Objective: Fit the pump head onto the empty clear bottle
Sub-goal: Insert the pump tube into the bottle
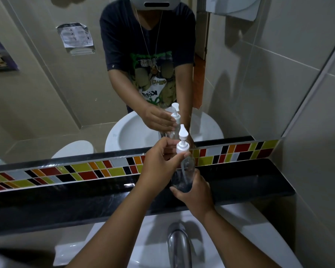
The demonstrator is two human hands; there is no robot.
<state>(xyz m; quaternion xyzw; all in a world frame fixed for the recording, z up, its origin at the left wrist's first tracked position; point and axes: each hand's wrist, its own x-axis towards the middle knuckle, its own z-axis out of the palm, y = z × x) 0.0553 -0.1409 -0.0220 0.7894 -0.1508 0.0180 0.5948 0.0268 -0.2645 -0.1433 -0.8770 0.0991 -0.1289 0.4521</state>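
Two hands are seen at work above a black shelf (240, 182) that runs along the wall behind a white sink (149, 246). The clear bottle (184, 175) is held upright over this shelf, in front of a band of coloured tiles (81, 171) and the lower edge of a mirror (66, 93). Whether the base of the bottle rests on the shelf cannot be told, as it is hidden by fingers. The right hand (195, 192) is wrapped around the lower part of the bottle, its fingers closed on the clear wall. The left hand (159, 167) is closed around the neck, with thumb and forefinger pinched at the white collar of the pump head (182, 144). The pump head is seated on top of the bottle, its nozzle raised on its stem and pointed away from the camera, and its thin dip tube is seen curving down inside the clear body. How far the collar is screwed down cannot be judged. A chrome tap (177, 246) is seen below the forearms, over the sink basin. In the mirror, the same hands, bottle and pump are reflected, along with a dark printed shirt. A white dispenser (234, 6) is mounted high on the tiled wall at the right.
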